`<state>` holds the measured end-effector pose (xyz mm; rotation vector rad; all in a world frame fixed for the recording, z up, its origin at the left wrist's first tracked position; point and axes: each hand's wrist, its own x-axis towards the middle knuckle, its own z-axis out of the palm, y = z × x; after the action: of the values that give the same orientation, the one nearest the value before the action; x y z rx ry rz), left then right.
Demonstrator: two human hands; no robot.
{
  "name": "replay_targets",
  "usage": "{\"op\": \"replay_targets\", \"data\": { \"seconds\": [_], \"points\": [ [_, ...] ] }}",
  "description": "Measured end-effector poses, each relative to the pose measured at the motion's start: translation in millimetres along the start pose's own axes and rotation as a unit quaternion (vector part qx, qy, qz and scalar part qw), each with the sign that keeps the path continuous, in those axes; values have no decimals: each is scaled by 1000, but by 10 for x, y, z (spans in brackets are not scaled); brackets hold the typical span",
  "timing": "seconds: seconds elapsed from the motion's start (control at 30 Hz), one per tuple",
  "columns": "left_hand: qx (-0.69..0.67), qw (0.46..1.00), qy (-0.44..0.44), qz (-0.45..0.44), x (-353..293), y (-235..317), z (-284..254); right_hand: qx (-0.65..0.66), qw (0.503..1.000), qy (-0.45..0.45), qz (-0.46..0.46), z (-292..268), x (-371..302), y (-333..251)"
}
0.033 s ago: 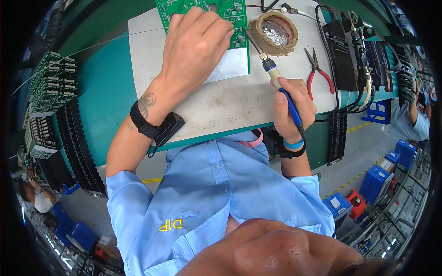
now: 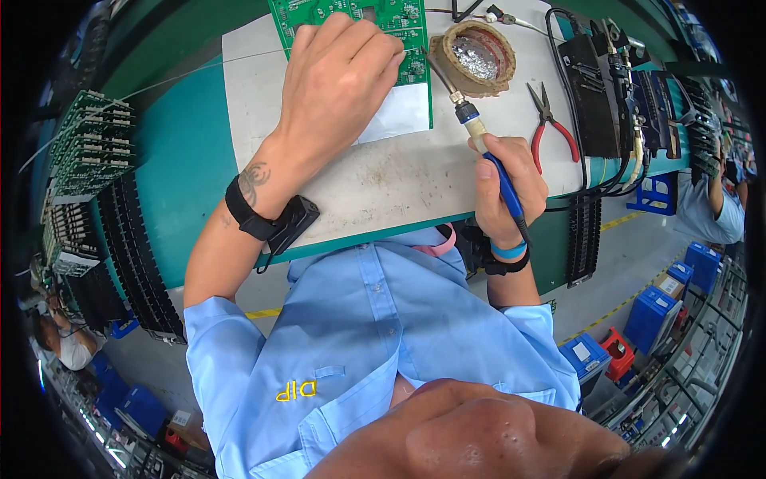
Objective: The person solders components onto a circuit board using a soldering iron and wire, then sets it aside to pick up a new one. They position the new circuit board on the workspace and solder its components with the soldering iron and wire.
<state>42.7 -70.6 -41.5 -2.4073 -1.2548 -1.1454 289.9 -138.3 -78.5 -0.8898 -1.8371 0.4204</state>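
Observation:
A green circuit board [image 2: 412, 16] lies at the far middle of the bench, with a white piece [image 2: 404, 110] over its near part. My left hand [image 2: 339, 76] is above the board with curled fingers, closed on a thin solder wire [image 2: 251, 56] that runs in from the far left. Its fingertips are mostly hidden. In my right hand [image 2: 515, 188] is a soldering iron [image 2: 472, 121] with a blue and cream handle. The iron's tip points up and left at the board's right edge, close to the wire's end; whether they touch I cannot tell.
A round brown pot [image 2: 444, 68] with silvery scraps stands right of the board. Red-handled pliers [image 2: 550, 120] lie nearer, beside a black tool holder [image 2: 592, 96] and cables. Stacked circuit boards [image 2: 92, 148] and black racks [image 2: 136, 247] line the left. Other people work at both sides.

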Motion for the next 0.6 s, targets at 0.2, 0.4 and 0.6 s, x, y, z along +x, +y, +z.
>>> {"op": "replay_targets", "data": {
  "seconds": [0.2, 0.4, 0.6],
  "points": [
    [2, 1000, 18, -1, -56, -32, 30, 27, 998, 49, 25, 7, -23, -3],
    [-30, 999, 32, -18, -62, -42, 25, -4, 991, 124, 52, 47, -92, 23],
    [-26, 999, 21, -10, -16, -25, 36, -12, 993, 69, 90, -1, 17, -43]
  ]
}}
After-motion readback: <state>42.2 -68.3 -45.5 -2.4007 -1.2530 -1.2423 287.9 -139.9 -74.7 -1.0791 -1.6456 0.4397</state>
